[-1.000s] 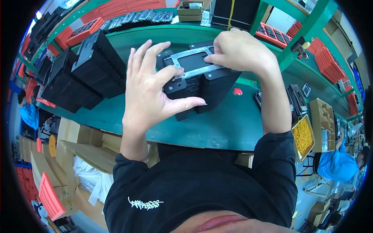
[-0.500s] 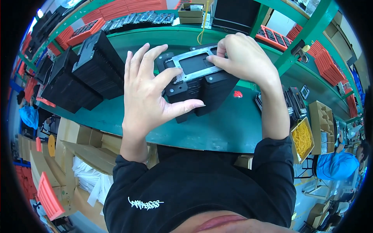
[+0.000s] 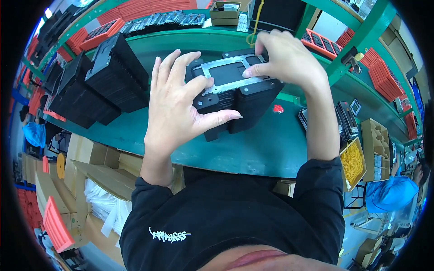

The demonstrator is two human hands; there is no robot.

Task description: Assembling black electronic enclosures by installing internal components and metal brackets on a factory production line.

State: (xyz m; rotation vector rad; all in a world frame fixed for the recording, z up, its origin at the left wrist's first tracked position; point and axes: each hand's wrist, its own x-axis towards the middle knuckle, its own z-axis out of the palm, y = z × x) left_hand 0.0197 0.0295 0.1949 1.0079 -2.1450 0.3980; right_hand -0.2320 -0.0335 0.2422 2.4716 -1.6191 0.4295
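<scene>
A thin silver metal frame (image 3: 236,86) with a rectangular opening lies on top of a tall stack of black trays (image 3: 255,110) in the middle of the bench. Spread fingers mark my left hand (image 3: 174,101) as open; its bent index fingertip touches the frame's left end, while the thumb points right, in front of the stack. Over the frame's right end, my right hand (image 3: 291,61) has its thumb on the inner edge and its curled fingers at the far side, gripping that end. The right fingertips are partly hidden.
More black tray stacks (image 3: 120,74) stand at the left of the green bench (image 3: 226,160). At the right are several dark framed parts (image 3: 346,119) and a box of yellow bands (image 3: 351,160). A small red piece (image 3: 278,109) lies nearby. An open cardboard box (image 3: 101,167) sits below left.
My right thumb and fingers have spread a little further apart at the frame's right end. My left hand, the frame and the stack appear slightly further right in view.
</scene>
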